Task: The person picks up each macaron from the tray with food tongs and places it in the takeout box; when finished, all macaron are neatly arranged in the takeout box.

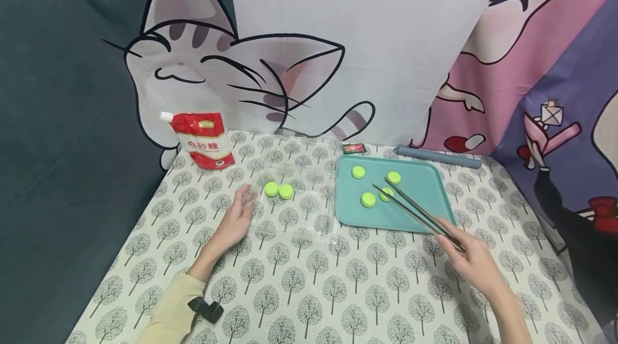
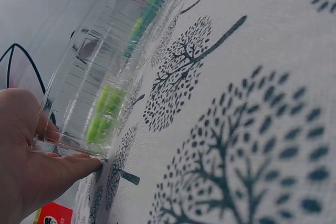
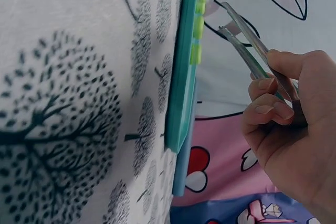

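Four macarons (image 1: 368, 199) sit on the tray (image 1: 416, 171) — probably light and brittle, best nipped gently round the sides. The right hand (image 1: 475, 261) pinches tongs (image 1: 424, 214), tips parted; the left hand (image 1: 238, 218) grips the box (image 2: 79, 87) (two macarons inside).

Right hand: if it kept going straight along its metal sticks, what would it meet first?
Likely the leftmost green macaron on the teal tray, met by the metal sticks in the right hand. Their tips look raised, though, so they might pass over it; depth is unclear.
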A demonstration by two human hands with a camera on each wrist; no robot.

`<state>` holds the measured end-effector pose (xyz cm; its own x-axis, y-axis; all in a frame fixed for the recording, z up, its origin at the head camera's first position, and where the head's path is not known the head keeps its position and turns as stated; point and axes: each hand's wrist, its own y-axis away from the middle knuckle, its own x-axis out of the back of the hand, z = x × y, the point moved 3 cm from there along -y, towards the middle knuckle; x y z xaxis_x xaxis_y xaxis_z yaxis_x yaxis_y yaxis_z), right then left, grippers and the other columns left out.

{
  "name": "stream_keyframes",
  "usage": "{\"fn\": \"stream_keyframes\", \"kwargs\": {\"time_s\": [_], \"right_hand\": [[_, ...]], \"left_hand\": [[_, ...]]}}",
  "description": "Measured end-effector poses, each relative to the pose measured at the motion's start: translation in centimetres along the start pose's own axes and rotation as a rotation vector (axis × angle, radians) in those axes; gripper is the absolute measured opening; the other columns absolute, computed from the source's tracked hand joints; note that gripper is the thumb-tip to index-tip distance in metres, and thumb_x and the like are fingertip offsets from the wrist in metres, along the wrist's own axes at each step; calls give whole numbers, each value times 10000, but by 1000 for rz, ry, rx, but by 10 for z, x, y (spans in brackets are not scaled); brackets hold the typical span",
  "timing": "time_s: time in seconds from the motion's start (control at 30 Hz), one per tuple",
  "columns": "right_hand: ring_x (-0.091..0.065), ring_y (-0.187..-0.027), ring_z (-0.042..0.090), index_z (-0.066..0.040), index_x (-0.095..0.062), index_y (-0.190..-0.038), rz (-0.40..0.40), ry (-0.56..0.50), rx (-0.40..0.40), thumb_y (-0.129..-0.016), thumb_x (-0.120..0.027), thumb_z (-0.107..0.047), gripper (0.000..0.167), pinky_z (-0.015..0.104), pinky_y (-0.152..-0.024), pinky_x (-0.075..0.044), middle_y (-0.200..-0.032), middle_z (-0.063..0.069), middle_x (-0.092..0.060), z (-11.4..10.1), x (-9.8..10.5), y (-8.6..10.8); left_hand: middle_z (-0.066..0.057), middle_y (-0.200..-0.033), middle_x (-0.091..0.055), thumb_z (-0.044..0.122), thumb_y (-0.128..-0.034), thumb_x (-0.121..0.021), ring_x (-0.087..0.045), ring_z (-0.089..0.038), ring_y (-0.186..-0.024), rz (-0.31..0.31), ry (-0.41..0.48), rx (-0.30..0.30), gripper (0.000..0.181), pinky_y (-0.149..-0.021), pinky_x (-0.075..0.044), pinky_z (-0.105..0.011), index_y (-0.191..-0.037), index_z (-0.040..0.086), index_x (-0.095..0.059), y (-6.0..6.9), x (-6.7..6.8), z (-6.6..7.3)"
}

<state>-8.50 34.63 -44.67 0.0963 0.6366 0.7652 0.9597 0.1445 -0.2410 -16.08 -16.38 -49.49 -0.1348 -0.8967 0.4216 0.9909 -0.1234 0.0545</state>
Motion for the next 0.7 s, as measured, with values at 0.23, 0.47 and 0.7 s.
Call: {"fn": "stream_keyframes", "kwargs": {"time_s": [0.23, 0.47, 0.7], "right_hand": [[-425, -488, 16, -89, -531, -1476, -5, 23, -13, -1007, -622, -118, 479, 227, -382, -392, -1061, 280, -720, 4, 1, 5], [-382, -455, 12, -74, -524, -1477, -21, 22, -48, -1008, -623, -126, 482, 227, -343, -380, -1097, 294, -713, 9, -2, 12], [-652, -614, 101, -15, -537, -1451, -24, 58, -43, -1020, -610, -148, 457, 140, -511, -516, -1218, 303, -685, 12, -2, 15]], "left_hand": [[-294, -1594, -334, 116, -1085, -331, -344, -453, -1475, 0, -4, 2, 564, -1258, -216, -577, -1600, 10, -125, 0, 1, 0], [-300, -1601, -311, 103, -1087, -320, -327, -452, -1483, -7, 10, 4, 564, -1258, -210, -577, -1601, 3, -111, 0, 2, 2], [-303, -1591, -328, 99, -1084, -323, -348, -464, -1467, -3, 3, -1, 565, -1248, -228, -592, -1599, -1, -113, 0, 0, 2]]}}
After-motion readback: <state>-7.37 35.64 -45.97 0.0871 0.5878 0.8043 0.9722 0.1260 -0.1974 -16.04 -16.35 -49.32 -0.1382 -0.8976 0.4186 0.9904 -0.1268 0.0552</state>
